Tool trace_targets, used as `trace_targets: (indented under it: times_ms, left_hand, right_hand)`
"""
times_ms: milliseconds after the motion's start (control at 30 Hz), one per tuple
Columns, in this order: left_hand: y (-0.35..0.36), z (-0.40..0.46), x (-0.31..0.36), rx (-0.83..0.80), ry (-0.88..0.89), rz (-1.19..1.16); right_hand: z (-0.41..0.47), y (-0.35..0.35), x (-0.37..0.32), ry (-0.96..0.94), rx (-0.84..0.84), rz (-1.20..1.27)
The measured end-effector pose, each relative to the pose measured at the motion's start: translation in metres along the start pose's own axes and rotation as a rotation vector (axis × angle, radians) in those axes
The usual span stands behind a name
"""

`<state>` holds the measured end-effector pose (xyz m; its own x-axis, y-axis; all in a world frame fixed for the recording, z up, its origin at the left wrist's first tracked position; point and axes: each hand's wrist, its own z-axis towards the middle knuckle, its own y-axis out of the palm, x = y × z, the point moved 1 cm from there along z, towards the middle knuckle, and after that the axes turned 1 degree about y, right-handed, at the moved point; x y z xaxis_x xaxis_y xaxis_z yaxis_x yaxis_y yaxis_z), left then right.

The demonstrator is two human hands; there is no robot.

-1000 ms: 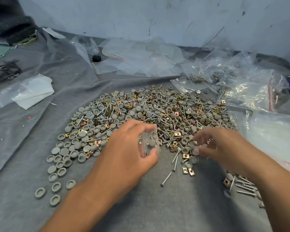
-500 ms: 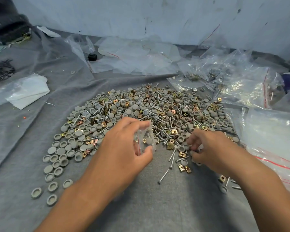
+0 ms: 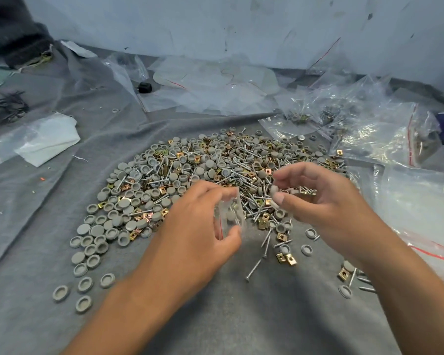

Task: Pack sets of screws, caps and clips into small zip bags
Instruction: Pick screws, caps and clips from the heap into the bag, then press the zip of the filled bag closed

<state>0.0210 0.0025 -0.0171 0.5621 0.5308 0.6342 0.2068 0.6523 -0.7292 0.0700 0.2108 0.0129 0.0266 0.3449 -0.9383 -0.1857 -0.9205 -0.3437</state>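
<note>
Pinched between our left hand's (image 3: pixel 198 226) thumb and fingers is a small clear zip bag (image 3: pixel 230 219), held with its mouth open toward the pile, and we can see at least one grey cap inside it, maybe more, hard to say through the plastic. Our right hand (image 3: pixel 326 201) is curled just above the heap, gripping a little bunch of parts (image 3: pixel 296 192): a pale cap at the fingertips and what looks like screws and a brass clip poking out. Both hands hang over the near edge of the big pile (image 3: pixel 215 175) of grey caps, silver screws and gold clips spread on the grey cloth (image 3: pixel 49 252). Off to the right sit bigger clear bags (image 3: pixel 369 129) with red zip strips, some holding more mixed hardware. Flat empty-looking bags (image 3: pixel 215 83) lie at the back by the wall.
</note>
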Motion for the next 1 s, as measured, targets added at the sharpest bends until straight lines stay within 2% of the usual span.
trace_targets:
  times_ms: [67, 167, 233, 533, 633, 733, 867, 1000]
  left_hand:
    - [0.002, 0.000, 0.001, 0.000, 0.008, -0.016]
    - [0.004, 0.001, 0.002, -0.004, 0.015, -0.037]
    - [0.003, 0.001, 0.003, -0.004, 0.020, -0.063]
    - [-0.003, 0.001, 0.002, 0.032, 0.018, -0.088]
    - [-0.006, -0.001, 0.004, 0.058, 0.030, -0.080]
    - [-0.012, -0.001, 0.010, 0.083, 0.086, -0.119]
    - [-0.022, 0.000, 0.013, 0.083, 0.180, -0.132]
    - [-0.032, 0.000, 0.009, 0.216, 0.212, -0.188]
  right_hand:
    - [-0.003, 0.020, -0.008, -0.133, 0.043, -0.026]
    - [-0.009, 0.045, -0.010, -0.449, 0.131, -0.353]
    - [-0.011, 0.052, -0.007, -0.548, 0.139, -0.505]
    - [-0.010, 0.043, -0.002, -0.579, 0.123, -0.530]
    - [-0.004, 0.038, 0.003, -0.510, 0.145, -0.478]
    - [0.002, 0.035, 0.005, -0.430, 0.065, -0.407]
    - [0.004, 0.033, 0.002, -0.408, 0.081, -0.312]
    - [0.001, 0.031, 0.000, -0.385, 0.060, -0.173]
